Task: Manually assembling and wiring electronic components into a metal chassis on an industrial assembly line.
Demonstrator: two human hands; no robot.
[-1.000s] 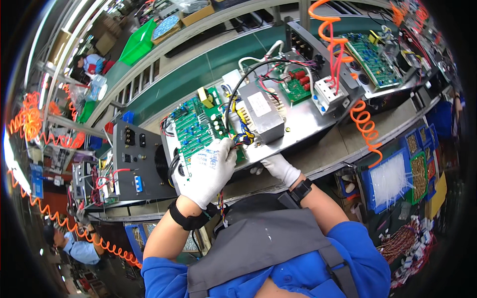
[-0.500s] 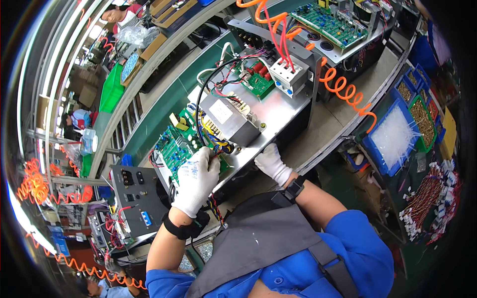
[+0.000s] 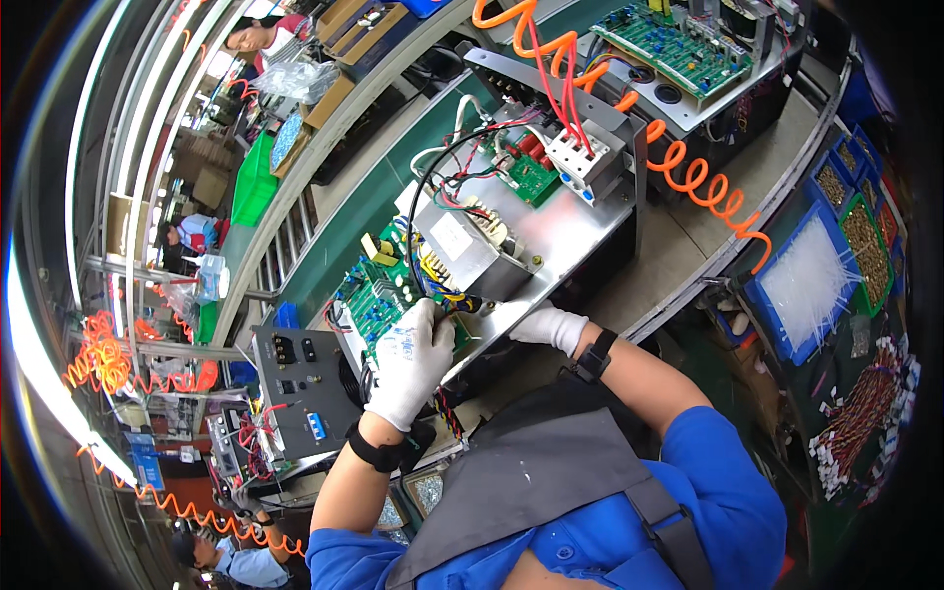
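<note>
One unreadable label [image 3: 451, 238] tops the metal block [image 3: 497, 277] beyond the left hand [image 3: 411, 356], fingers still curled at wires [image 3: 442, 292]; their grip, and the right hand's [image 3: 551, 328], I cannot tell.

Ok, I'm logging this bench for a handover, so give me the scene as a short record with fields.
Left hand: white-gloved, fingers at the coloured wires beside the grey transformer
Right hand: white-gloved, at the near edge of the metal plate, fingertips hidden
Also on plate: large green circuit board, small green board with red parts
Left of plate: dark grey panel
Far right: white strips, wire harnesses
</note>
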